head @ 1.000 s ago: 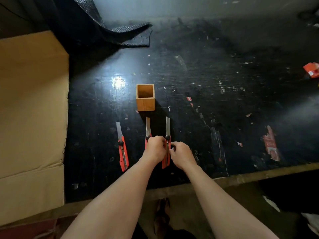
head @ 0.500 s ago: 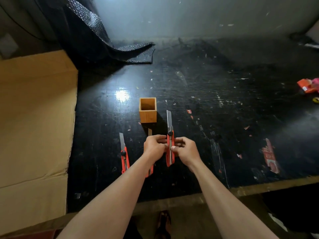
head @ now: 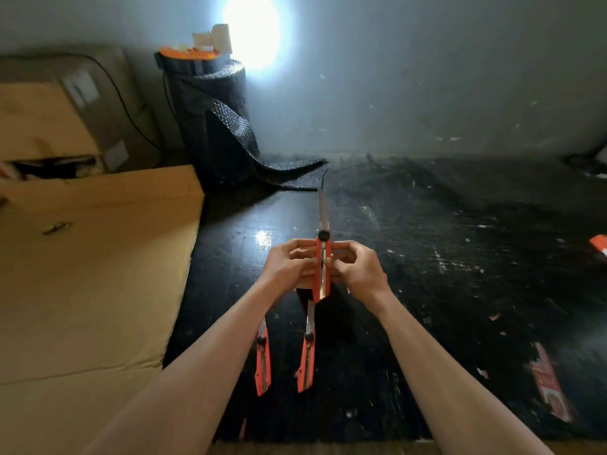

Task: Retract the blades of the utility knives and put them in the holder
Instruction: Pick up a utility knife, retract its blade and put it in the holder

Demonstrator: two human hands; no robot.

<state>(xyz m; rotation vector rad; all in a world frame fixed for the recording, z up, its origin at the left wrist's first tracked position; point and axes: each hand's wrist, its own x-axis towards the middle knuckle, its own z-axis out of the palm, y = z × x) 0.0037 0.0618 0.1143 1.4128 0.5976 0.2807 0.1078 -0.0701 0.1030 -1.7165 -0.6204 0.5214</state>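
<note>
I hold one orange utility knife [head: 322, 267] upright above the black table, its long blade still out and pointing away from me. My left hand [head: 289, 266] grips its left side and my right hand [head: 356, 267] grips its right side. Two more orange utility knives lie on the table below my forearms, one on the left [head: 263, 362] and one on the right [head: 307, 356], both with blades out. The wooden holder is almost fully hidden behind my hands; only a sliver of its base [head: 303, 286] shows.
A large cardboard box [head: 92, 264] fills the left side. A roll of black textured matting [head: 213, 119] stands at the back, its end trailing on the black table [head: 460, 274]. Orange scraps lie at the right edge [head: 599, 243] and a red label at front right [head: 548, 385].
Both hands have lifted the knife higher off the table and the camera has tilted up. The holder is now hidden behind my hands. The blade is still extended.
</note>
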